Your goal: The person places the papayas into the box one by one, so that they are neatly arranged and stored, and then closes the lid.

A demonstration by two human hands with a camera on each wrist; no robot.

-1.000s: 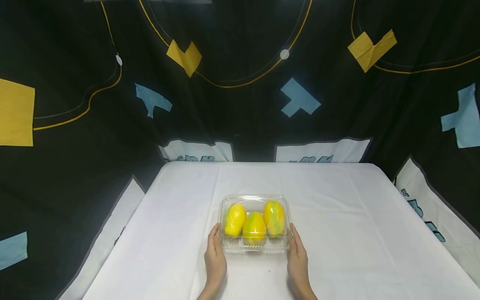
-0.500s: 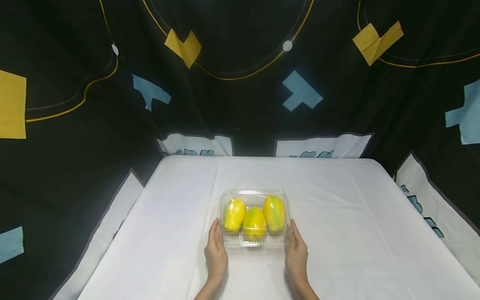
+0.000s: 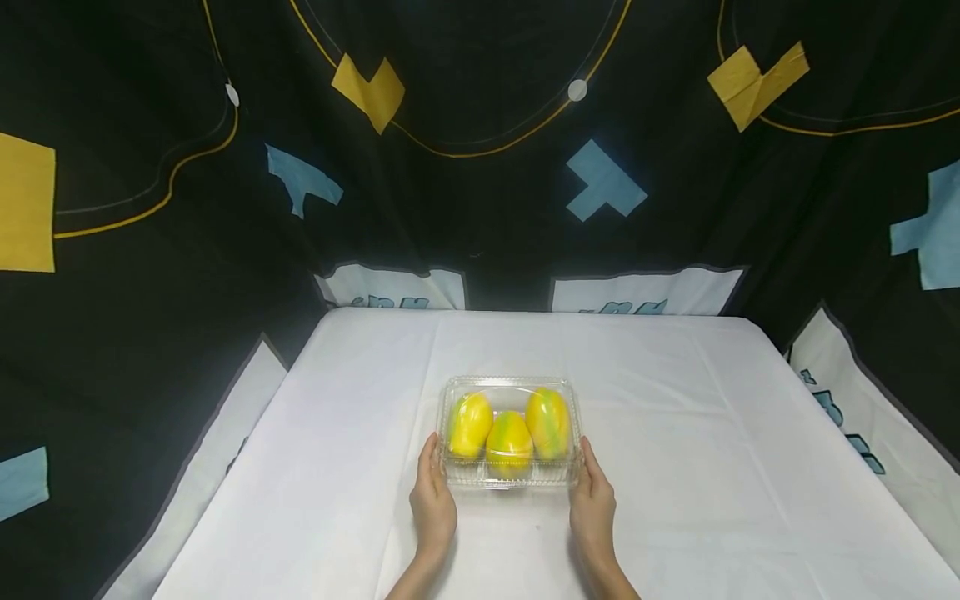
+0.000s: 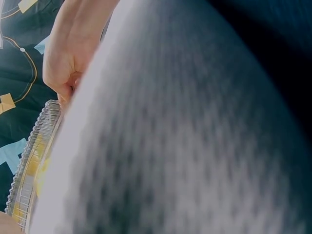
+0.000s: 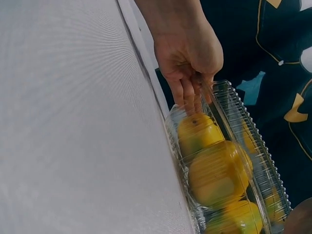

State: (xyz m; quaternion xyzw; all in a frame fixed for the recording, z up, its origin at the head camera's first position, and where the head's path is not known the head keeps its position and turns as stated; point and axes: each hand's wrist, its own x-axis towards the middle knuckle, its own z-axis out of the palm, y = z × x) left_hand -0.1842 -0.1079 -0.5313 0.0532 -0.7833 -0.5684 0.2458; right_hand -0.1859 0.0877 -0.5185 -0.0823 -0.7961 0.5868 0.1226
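A clear plastic clamshell box sits near the middle of the white table in the head view, its lid down. Three yellow-green mangoes show through the plastic. My left hand grips the box's left side, and my right hand grips its right side. In the right wrist view, the fingers of the right hand reach down the end wall of the box, with the thumb side near the rim. The left wrist view is mostly filled by blurred fabric; part of the left hand shows at the box's ridged edge.
A white cloth covers the table around the box. Behind and beside it hangs a black curtain with yellow and blue patches and a white printed border.
The head view has tilted slightly down, so the table, box and hands appear higher in it. Both hands keep their hold on the box, with no clear movement over the table.
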